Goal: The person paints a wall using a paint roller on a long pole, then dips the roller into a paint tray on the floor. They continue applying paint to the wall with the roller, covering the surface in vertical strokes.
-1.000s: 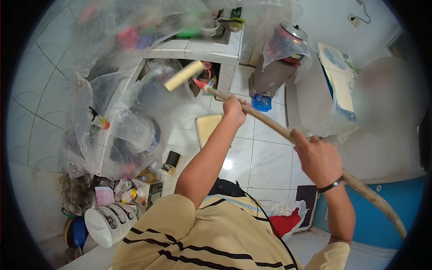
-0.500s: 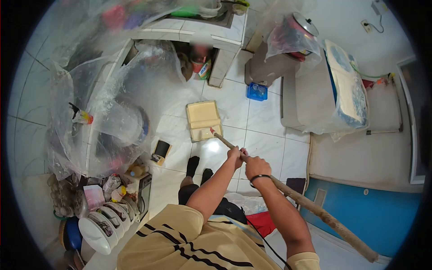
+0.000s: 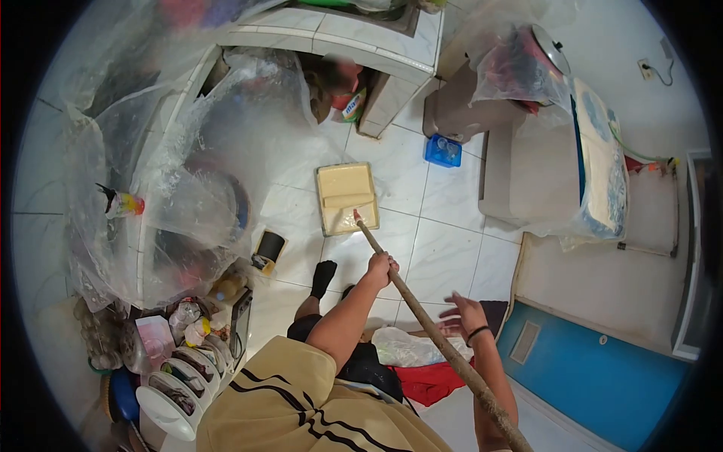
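A long wooden pole (image 3: 433, 328) runs from the tray down to the lower right. My left hand (image 3: 382, 269) is wrapped round its upper part. My right hand (image 3: 463, 317), with a dark band at the wrist, is off the pole, just right of it, its fingers spread and empty. At the pole's far end a small red piece meets a roller (image 3: 349, 200) lying across a paint tray (image 3: 345, 181). Cream paint covers the roller and the tray. The tray lies on the tiled floor.
Plastic sheeting (image 3: 203, 151) drapes the counter on the left. A blue box (image 3: 443, 151) stands beyond the tray, and a black-and-tan object (image 3: 268, 251) lies left. Plate racks (image 3: 181, 392) are at lower left. A red cloth (image 3: 426, 383) and covered furniture (image 3: 535, 169) are on the right.
My right hand has let go of the pole and opened beside it. The pole now slants more steeply, still in my left hand. The view has shifted slightly.
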The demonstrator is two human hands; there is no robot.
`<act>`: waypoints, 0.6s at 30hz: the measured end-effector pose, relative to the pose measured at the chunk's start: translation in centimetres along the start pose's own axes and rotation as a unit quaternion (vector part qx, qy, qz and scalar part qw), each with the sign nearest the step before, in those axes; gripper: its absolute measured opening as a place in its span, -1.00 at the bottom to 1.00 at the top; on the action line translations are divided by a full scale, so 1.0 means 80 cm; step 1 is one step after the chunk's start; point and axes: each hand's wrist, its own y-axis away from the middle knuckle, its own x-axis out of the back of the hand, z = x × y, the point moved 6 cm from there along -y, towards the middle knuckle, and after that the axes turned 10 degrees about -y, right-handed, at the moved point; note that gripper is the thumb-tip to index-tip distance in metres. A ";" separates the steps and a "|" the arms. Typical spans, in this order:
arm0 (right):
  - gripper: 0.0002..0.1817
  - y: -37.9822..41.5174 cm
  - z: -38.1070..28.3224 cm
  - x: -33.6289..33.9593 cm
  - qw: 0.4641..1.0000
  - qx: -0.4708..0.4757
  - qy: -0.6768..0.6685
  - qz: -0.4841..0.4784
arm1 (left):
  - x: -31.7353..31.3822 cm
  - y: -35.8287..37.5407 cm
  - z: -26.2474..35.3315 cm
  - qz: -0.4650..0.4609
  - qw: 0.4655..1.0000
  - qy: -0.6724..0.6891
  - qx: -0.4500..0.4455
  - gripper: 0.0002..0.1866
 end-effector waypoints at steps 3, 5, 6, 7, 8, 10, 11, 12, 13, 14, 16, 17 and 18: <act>-0.47 0.016 -0.034 -0.093 0.995 -0.045 0.044 -0.076 | 0.001 -0.014 0.002 -0.003 1.000 0.001 -0.011 -0.90; -0.56 0.018 -0.046 -0.141 0.986 -0.067 0.137 -0.067 | 0.003 -0.024 0.003 -0.004 1.000 0.024 -0.009 -0.92; -0.60 0.002 -0.045 -0.146 0.977 -0.056 0.181 -0.095 | 0.003 -0.027 0.007 0.004 1.000 0.012 -0.015 -0.93; -0.63 -0.023 -0.039 -0.152 0.966 -0.046 0.225 -0.122 | 0.004 -0.029 0.012 0.013 1.000 0.000 -0.021 -0.93; -0.66 -0.039 -0.032 -0.157 0.951 -0.037 0.267 -0.150 | 0.007 -0.030 0.017 0.024 0.999 -0.012 -0.026 -0.94; -0.61 -0.031 -0.040 -0.163 0.930 0.000 0.336 -0.149 | 0.007 -0.027 0.019 0.043 0.998 -0.030 -0.030 -0.95; -0.49 -0.027 -0.045 -0.161 0.925 -0.005 0.350 -0.149 | 0.003 -0.025 0.018 0.057 0.997 -0.036 -0.032 -0.94; -0.37 -0.026 -0.048 -0.156 0.920 -0.010 0.363 -0.148 | -0.002 -0.021 0.018 0.072 0.996 -0.044 -0.033 -0.94; -0.40 -0.037 -0.044 -0.150 0.908 0.012 0.389 -0.153 | 0.000 -0.028 0.009 0.086 0.996 -0.026 -0.014 -0.93; -0.40 -0.061 -0.041 -0.135 0.858 0.101 0.473 -0.173 | 0.005 -0.039 0.000 0.099 0.992 -0.071 0.017 -0.94; -0.41 -0.081 -0.023 -0.133 0.802 0.170 0.536 -0.202 | 0.000 -0.031 -0.007 0.091 0.986 -0.137 -0.038 -0.90; -0.42 -0.070 -0.017 -0.144 0.810 0.150 0.529 -0.205 | -0.002 -0.020 -0.009 0.095 0.980 -0.168 -0.055 -0.87; -0.42 -0.038 -0.045 -0.143 0.876 0.028 0.453 -0.165 | -0.015 0.005 -0.004 0.117 0.982 -0.150 0.001 -0.86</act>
